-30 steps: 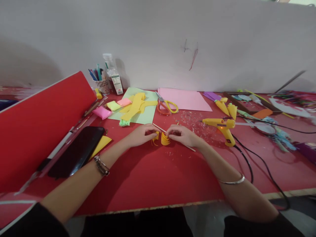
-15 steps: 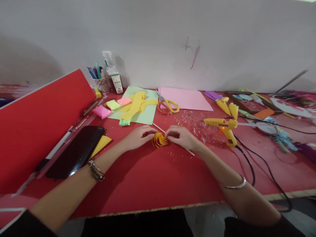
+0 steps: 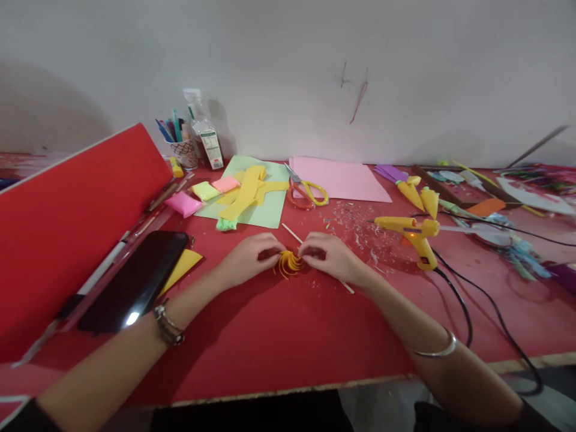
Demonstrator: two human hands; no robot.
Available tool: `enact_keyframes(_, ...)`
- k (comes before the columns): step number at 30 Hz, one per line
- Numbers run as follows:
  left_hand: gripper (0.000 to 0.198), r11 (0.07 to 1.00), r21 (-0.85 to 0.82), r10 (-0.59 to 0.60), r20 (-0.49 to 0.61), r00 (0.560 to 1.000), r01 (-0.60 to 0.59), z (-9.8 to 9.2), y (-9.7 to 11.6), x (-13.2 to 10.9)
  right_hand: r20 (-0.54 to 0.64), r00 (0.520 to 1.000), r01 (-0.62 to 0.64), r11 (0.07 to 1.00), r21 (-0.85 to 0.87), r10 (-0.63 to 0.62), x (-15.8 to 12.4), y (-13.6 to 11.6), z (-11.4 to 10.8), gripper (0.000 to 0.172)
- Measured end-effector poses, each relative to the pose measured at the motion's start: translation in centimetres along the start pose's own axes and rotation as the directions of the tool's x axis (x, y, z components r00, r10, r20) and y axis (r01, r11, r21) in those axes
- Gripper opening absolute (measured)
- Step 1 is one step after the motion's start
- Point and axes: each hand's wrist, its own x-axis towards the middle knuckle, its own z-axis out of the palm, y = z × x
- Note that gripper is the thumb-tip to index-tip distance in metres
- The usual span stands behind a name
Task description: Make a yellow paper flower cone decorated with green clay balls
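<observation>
We are observing curled yellow paper [image 3: 290, 264] between the front and back edges of the desk [image 3: 270, 342]. Our left hand [image 3: 249, 259] and right hand [image 3: 333, 257] are pinching its opposite ends, nearly closed. We are judging it light, springy, easily creased, and advising holds at the ends, clear of the curls.

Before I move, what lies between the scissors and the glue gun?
In the head view, small pale scraps lie scattered on the red table between the scissors and glue gun.
</observation>
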Motion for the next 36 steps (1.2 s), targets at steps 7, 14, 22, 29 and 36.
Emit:
enact_keyframes(7,0.011,0.998,0.025,0.050,-0.012,0.999,-0.050,-0.3,0.7,-2.1,0.057,0.994,0.094,0.995,0.018,-0.095,-0.1,-1.1,0.7,0.011)
enact_keyframes(14,0.013,0.999,-0.005,0.051,-0.025,0.998,-0.051,-0.1,0.9,-2.7,0.092,0.991,0.096,0.994,0.045,-0.100,-0.1,-1.4,1.0,0.011)
enact_keyframes(22,0.013,0.999,-0.043,0.017,-0.036,0.999,-0.019,-0.2,0.9,-2.6,0.108,0.991,0.070,0.997,0.039,-0.074,-0.1,-1.2,1.0,0.012)
enact_keyframes(29,0.015,0.998,-0.048,0.027,-0.030,0.999,-0.028,-0.1,0.6,-2.7,0.095,0.994,0.052,0.998,0.036,-0.055,-0.1,-1.2,1.1,0.012)
enact_keyframes(36,0.017,0.997,-0.077,-0.040,-0.124,0.991,0.030,-0.3,0.4,-2.9,0.075,0.996,0.047,0.999,0.026,-0.049,0.0,-1.2,0.9,0.011)
